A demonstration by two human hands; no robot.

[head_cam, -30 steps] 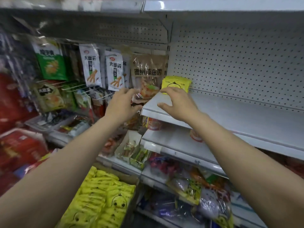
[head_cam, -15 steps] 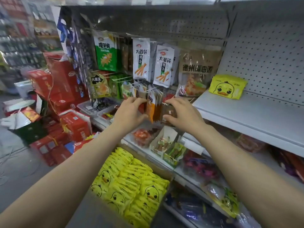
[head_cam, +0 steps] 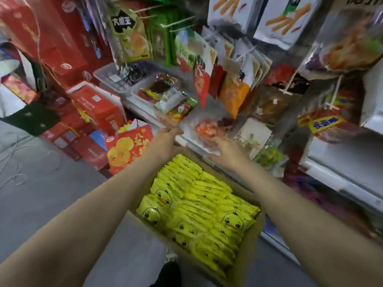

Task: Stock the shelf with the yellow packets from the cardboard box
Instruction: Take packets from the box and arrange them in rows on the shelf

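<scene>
A cardboard box [head_cam: 247, 255] stands on the floor below me, packed with several yellow packets [head_cam: 199, 212] printed with a duck face. My left hand [head_cam: 165, 141] and my right hand [head_cam: 224, 150] are both stretched out above the far end of the box, near the front edge of a low shelf. Both hands are blurred by motion; their fingers look loose and neither holds anything. The white shelf [head_cam: 339, 162] where a packet was placed is only partly in view at the right.
Hanging snack bags [head_cam: 232, 88] and clear trays [head_cam: 157, 94] of goods fill the rack ahead. Red gift cartons [head_cam: 97, 108] are stacked on the left. Grey floor [head_cam: 37, 183] lies to the left of the box. My shoe [head_cam: 167, 274] shows at the bottom.
Both hands left the yellow packet on the white shelf and came down and left toward the box. My view dropped from the upper shelf to the box.
</scene>
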